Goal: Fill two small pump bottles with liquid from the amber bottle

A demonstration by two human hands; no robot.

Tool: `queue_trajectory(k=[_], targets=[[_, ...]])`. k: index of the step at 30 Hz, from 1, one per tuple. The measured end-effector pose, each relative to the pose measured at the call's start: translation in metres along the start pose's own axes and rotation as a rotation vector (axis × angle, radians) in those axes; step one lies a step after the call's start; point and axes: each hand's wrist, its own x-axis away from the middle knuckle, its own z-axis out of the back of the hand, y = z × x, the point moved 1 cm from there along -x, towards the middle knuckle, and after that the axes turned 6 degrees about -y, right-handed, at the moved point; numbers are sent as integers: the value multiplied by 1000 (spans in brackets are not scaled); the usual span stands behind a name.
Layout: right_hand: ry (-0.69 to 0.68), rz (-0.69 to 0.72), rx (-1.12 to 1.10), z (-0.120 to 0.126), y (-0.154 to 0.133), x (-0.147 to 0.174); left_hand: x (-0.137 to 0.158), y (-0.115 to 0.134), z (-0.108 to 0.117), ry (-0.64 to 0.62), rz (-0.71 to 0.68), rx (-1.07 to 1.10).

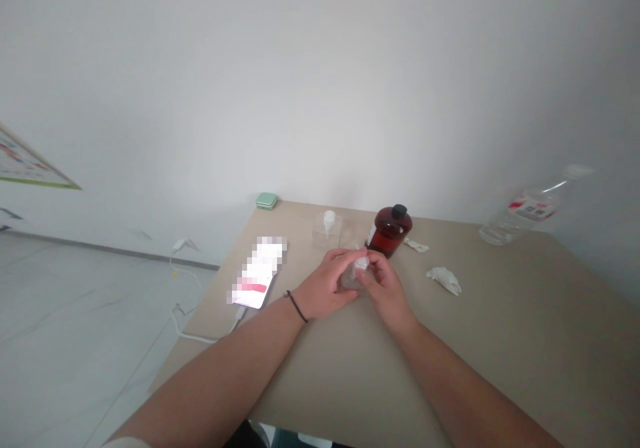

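On the table, between my two hands, is a small clear bottle (353,278) with a white cap (361,263). My left hand (325,287) wraps round the bottle's left side, fingers and thumb closed on it. At the cap, my right hand (390,295) is closed with its thumb and fingers on it. Just behind my hands stand a clear square bottle (321,236) with a white cap and a dark amber bottle (390,229) with a black cap. My fingers partly hide the held bottle.
A lit phone (260,271) with a white cable (197,338) lies on the left. A green case (267,200) sits at the back left corner. Crumpled tissue (445,280) lies to the right. A large clear plastic bottle (525,211) stands near the wall (350,88).
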Motion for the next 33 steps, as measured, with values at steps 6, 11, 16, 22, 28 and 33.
queue_trajectory(k=[6,11,16,22,28,33], targets=[[-15,20,15,2,0,0,0,1,0,-1,-2,-9],[-15,-6,-17,1,-1,0,0,0,0,0,-17,-14],[-45,12,8,4,0,0,0,0,1,4,-20,-18],[-20,-1,-18,1,3,-2,0,0,1,12,-20,-6],[-70,49,6,2,2,-2,1,-1,1,26,-22,-28],[-58,8,-46,1,4,-3,1,0,2,20,-21,-33]])
